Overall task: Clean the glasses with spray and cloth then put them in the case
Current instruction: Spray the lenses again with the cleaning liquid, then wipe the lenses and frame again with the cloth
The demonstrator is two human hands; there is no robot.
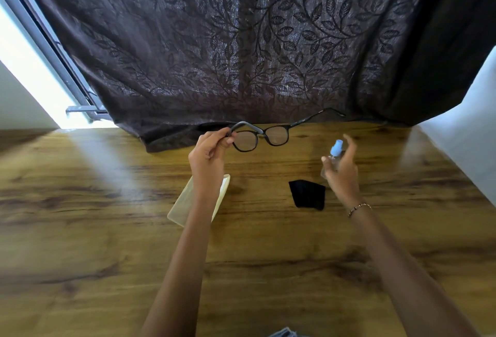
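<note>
The left hand (208, 153) pinches the glasses (261, 136) by one arm, close to the left lens, and holds them up above the far side of the table (107, 242). The right hand (342, 169) wraps around the spray (334, 158), a small clear bottle with a blue top, and one finger is lifted over the top. The step now looks like spraying the lenses. To do it well, the blue top should point at the lenses, and the glasses should stay steady so the mist lands on the glass and not on the table. One soft press for each lens is likely enough. The glasses are just left of the spray and a bit farther away, not touching it. The black cloth (307, 194) lies flat on the table, just below the right hand, ready for wiping. The pale case (220, 195) lies under the left wrist, partly hidden, so I cannot tell if it is open.
</note>
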